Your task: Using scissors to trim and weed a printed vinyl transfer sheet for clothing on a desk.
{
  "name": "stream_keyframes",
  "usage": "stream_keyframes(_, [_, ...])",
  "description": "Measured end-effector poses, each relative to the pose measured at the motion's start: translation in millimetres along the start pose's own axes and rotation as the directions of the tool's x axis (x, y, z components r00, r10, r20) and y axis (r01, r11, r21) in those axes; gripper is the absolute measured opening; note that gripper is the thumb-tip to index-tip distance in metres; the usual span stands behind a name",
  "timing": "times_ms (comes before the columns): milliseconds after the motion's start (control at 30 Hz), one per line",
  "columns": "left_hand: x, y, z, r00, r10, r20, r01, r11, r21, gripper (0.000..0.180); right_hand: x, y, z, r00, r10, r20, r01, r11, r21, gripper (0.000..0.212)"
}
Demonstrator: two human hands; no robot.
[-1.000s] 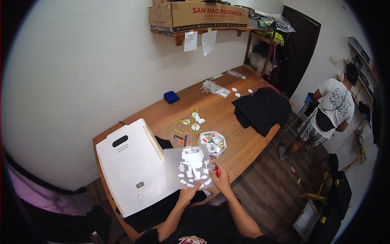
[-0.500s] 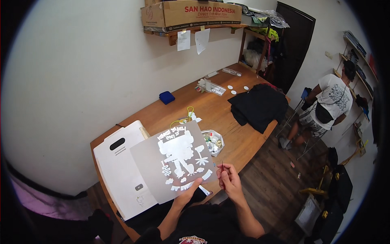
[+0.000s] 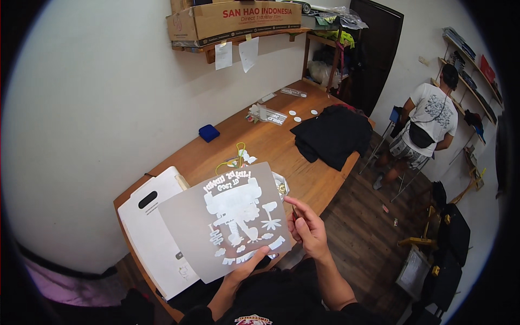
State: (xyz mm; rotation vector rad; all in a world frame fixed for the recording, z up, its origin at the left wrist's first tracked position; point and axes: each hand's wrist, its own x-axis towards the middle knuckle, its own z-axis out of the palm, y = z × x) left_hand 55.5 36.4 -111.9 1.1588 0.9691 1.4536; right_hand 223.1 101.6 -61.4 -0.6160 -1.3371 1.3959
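Observation:
My left hand [image 3: 250, 269] grips the lower edge of a translucent grey film sheet [image 3: 187, 227], thumb on top and fingers hidden underneath. White lettering and a cartoon print with a palm and clouds show on the film, which is held tilted over the table. At the sheet's right edge is my right hand [image 3: 310, 233], its index finger extended toward that edge. A slim dark red tool [image 3: 295, 215] is held in its other fingers; its exact kind is mostly hidden. Behind the film, a white bowl [image 3: 284, 181] of small items shows only in part.
A white machine [image 3: 142, 233] lies at the wooden table's left end. Farther back are a blue box [image 3: 208, 133], clear film scraps [image 3: 268, 115] and folded black cloth [image 3: 333, 135]. A person in a white shirt [image 3: 433, 116] stands at the right by wall shelves.
The view has shifted slightly. My right hand has risen along the film's right edge and its index finger has straightened. The film now covers more of the bowl.

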Motion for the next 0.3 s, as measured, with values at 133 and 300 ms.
stream_keyframes(133, [-1.0, 1.9, 0.3, 0.999, -0.034, 0.015, 0.034, 0.999, 0.017, 0.045, 2.9, -0.2, 2.2, 0.997, -0.082, -0.014, 0.082, 0.996, -0.037, 0.05])
stream_keyframes(300, [-0.1, 0.9, -4.1, 0.999, -0.05, 0.017, 0.05, 0.997, 0.051, 0.047, 2.4, 7.2, 1.2, 0.993, -0.119, -0.003, 0.118, 0.989, -0.094, 0.05])
